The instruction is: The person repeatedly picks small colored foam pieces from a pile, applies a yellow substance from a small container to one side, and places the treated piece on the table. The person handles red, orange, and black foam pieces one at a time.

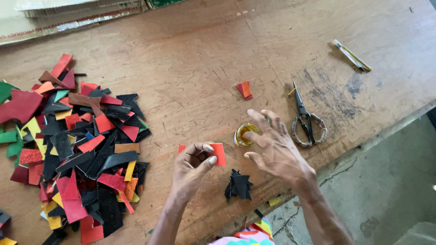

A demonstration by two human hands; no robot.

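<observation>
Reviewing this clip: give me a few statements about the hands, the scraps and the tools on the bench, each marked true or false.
1. The left hand pinches a small red piece in its fingers. True.
2. The right hand holds the scissors. False: they lie on the wooden bench beside the hand, untouched.
3. A small round pot of yellowish liquid sits by the right hand's fingers. True.
4. The big heap of scraps lies right of the scissors. False: it lies far to their left.
5. A small pile of black pieces lies near the bench edge between the wrists. True.
</observation>
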